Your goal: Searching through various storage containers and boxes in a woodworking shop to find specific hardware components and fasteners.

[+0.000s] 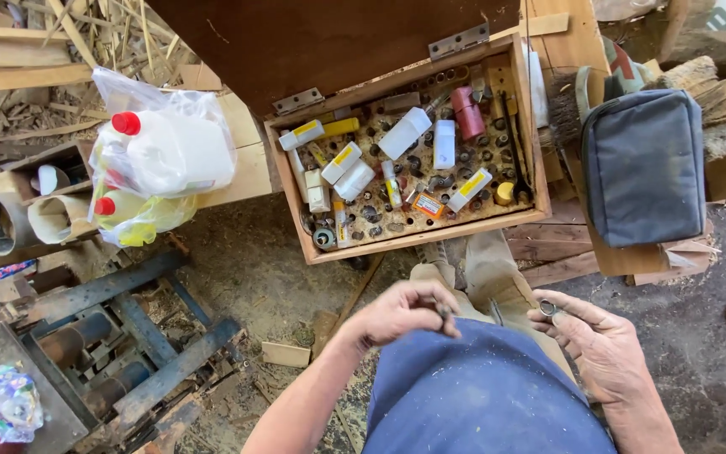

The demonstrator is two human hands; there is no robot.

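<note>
Across a dirt floor [254, 269] littered with wood scraps and shavings, a plastic bag [157, 160] of white red-capped bottles lies at the left, and an open wooden box [405, 160] of small white and yellow containers sits in the middle, with a dark blue pouch [644, 164] at the right. Below the box, over a blue-clad lap, the left hand [401, 313] pinches a small dark piece [444, 312] — too small to identify — while the right hand [602, 345] holds a small grey metal ring [548, 308] between thumb and fingertips.

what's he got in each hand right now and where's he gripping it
The right hand pinches a small round grey metal ring by its rim. The left hand pinches a small dark piece at its fingertips; which part cannot be told.
</note>
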